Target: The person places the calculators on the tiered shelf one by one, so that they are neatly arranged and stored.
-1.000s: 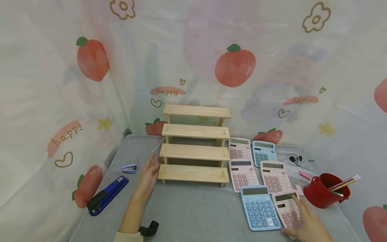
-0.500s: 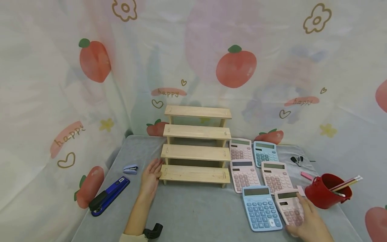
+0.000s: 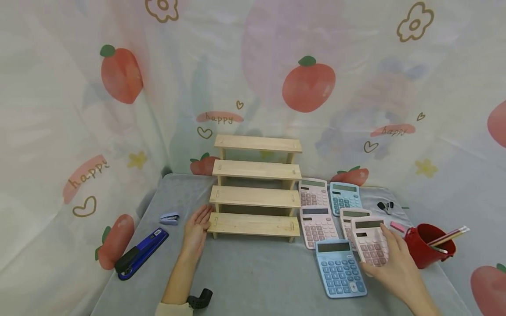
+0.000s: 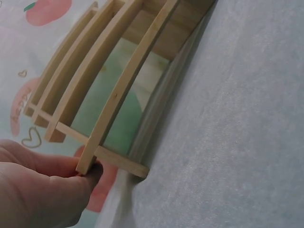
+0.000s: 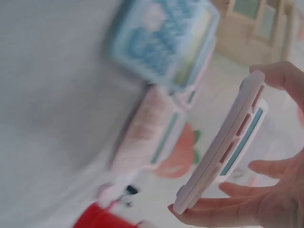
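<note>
My right hand (image 3: pixel 399 270) holds a pink calculator (image 3: pixel 370 242) by its two side edges, thumb on the left and fingers on the right. In the right wrist view this calculator (image 5: pixel 221 145) is seen edge-on, raised over the table. A four-step wooden display shelf (image 3: pixel 254 224) stands mid-table. At the left end of its lowest step is my left hand (image 3: pixel 194 230); the left wrist view shows thumb and finger pinching that board end (image 4: pixel 90 156). A blue calculator (image 3: pixel 341 268) lies nearest the held one, which partly covers another pink calculator (image 3: pixel 348 213).
Behind lie two pink calculators (image 3: pixel 318 226) and a light blue one (image 3: pixel 345 195). A red bucket (image 3: pixel 424 254) with pencils stands at right, near a pink eraser (image 3: pixel 397 226) and black clips (image 3: pixel 385 206). Leftward are a blue stapler (image 3: pixel 142 253) and a small lilac stapler (image 3: pixel 169 218).
My right hand has lifted the pink calculator off the table and carried it up and slightly left, over the one behind. The left hand moved slightly closer to the shelf's lowest step.
</note>
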`<state>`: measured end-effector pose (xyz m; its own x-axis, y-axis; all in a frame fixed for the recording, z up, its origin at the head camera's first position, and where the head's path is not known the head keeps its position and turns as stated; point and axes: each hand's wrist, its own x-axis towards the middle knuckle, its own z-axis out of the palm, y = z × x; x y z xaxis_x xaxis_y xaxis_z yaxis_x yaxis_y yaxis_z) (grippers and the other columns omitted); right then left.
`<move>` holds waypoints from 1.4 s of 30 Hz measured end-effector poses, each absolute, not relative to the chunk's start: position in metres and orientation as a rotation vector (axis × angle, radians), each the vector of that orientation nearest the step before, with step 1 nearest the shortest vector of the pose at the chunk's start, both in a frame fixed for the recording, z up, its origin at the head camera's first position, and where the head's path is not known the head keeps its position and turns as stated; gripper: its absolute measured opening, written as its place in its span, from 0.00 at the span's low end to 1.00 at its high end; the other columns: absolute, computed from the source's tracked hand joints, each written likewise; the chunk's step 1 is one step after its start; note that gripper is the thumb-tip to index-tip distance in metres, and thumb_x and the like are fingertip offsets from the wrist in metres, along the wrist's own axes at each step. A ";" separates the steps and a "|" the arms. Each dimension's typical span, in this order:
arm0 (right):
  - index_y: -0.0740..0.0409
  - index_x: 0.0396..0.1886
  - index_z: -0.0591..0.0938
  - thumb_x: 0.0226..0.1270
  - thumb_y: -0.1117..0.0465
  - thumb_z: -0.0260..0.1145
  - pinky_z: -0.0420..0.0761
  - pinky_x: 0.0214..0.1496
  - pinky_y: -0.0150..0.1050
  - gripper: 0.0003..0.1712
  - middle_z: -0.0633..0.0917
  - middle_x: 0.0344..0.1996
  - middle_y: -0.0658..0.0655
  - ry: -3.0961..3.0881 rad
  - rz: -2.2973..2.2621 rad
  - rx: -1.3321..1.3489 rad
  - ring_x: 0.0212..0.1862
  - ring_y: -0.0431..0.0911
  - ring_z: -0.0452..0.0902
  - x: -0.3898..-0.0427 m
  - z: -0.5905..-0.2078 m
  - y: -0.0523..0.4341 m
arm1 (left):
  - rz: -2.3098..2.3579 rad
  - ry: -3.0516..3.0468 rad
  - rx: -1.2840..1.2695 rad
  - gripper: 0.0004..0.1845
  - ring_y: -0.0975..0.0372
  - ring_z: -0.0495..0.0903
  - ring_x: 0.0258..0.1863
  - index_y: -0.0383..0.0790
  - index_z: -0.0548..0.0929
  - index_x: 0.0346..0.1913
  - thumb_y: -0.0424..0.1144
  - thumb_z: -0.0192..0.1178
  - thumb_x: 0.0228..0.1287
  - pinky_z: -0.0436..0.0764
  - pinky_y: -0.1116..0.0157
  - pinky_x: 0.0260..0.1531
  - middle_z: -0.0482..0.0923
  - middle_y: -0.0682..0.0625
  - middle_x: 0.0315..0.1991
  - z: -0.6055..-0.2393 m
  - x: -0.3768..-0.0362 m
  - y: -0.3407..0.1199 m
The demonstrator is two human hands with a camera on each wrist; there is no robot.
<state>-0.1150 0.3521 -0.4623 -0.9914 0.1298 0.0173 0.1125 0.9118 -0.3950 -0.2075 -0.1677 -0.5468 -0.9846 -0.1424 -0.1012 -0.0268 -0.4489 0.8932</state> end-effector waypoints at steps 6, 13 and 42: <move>0.58 0.85 0.48 0.44 0.50 0.87 0.71 0.52 0.80 0.76 0.56 0.75 0.78 -2.872 0.654 -0.002 0.62 0.77 0.62 -0.131 -0.434 0.318 | -2.609 -1.601 0.237 0.38 0.46 0.56 0.80 0.25 0.51 0.80 0.11 0.38 0.67 0.57 0.54 0.76 0.55 0.30 0.79 -0.547 -0.209 -0.169; 0.58 0.85 0.50 0.50 0.52 0.85 0.74 0.52 0.78 0.71 0.57 0.76 0.76 -2.775 0.713 0.189 0.64 0.75 0.64 -0.157 -0.393 0.281 | -2.599 -1.596 0.197 0.38 0.44 0.54 0.80 0.22 0.50 0.80 0.11 0.38 0.66 0.61 0.58 0.74 0.55 0.28 0.79 -0.548 -0.209 -0.166; 0.54 0.82 0.55 0.53 0.42 0.77 0.77 0.54 0.61 0.62 0.61 0.76 0.66 -2.719 0.828 0.347 0.55 0.65 0.74 -0.303 -0.319 0.074 | -2.598 -1.640 0.221 0.37 0.47 0.54 0.81 0.25 0.51 0.81 0.12 0.39 0.68 0.56 0.52 0.76 0.55 0.30 0.79 -0.548 -0.206 -0.169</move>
<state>-0.3030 0.0737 -0.3190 -0.9328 -0.1466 0.3293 -0.3052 0.8072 -0.5052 -0.2062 -0.1693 -0.5478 -0.9878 -0.1279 -0.0884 -0.0248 -0.4318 0.9016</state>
